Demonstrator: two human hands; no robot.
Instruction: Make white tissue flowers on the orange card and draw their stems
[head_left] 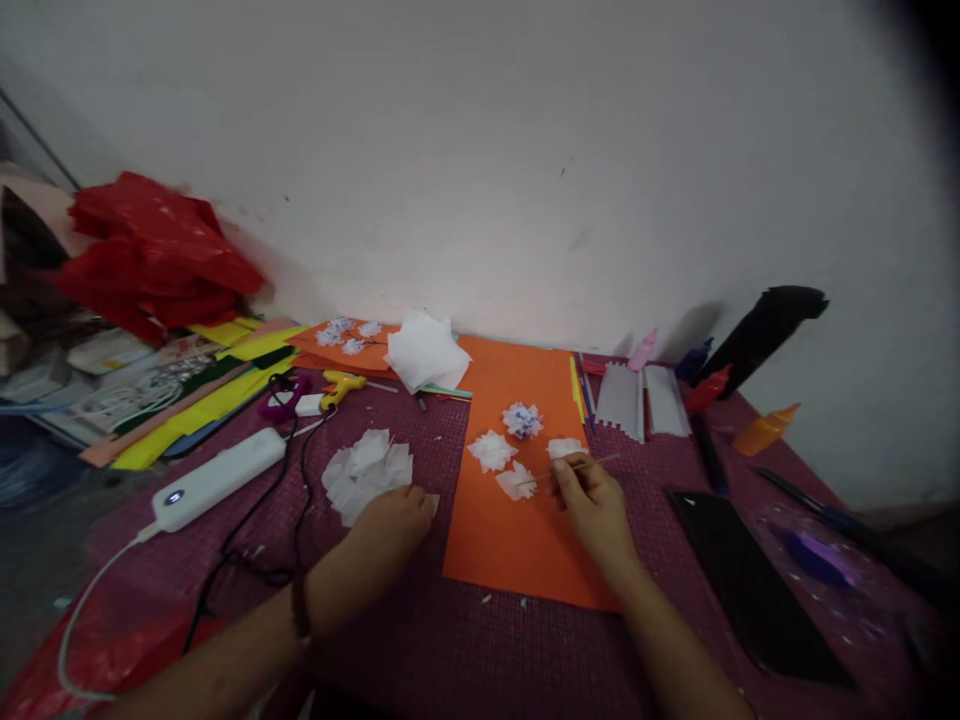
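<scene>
On the orange sheet (pixel 517 545), near its middle, three white paper puffs (pixel 493 451) and one puff with blue marks (pixel 523 420) sit close together. The right hand (pixel 600 505) is over the right side of the sheet, with thumb and fingers pinched on a thin stick (pixel 609 458). One end of the stick points out to the right, and the other lies over the lowest white puff. I cannot tell if the tip is stuck to that puff or just over it.

Left of the sheet, a loose pile of white paper bits (pixel 367 468) lies on the counter (pixel 480 660). The left hand (pixel 394 518) is at its near edge, fingers curled down, with a bit of white paper by the fingertips. I cannot tell if they grip it.

The paper looks very light and soft, so it could crush, rip or blow away. A puff is best held gently, low down near its middle, not by its frilly edge. The stick looks light too, and so thin it might bend or snap. A soft pinch near its middle should do.
</scene>
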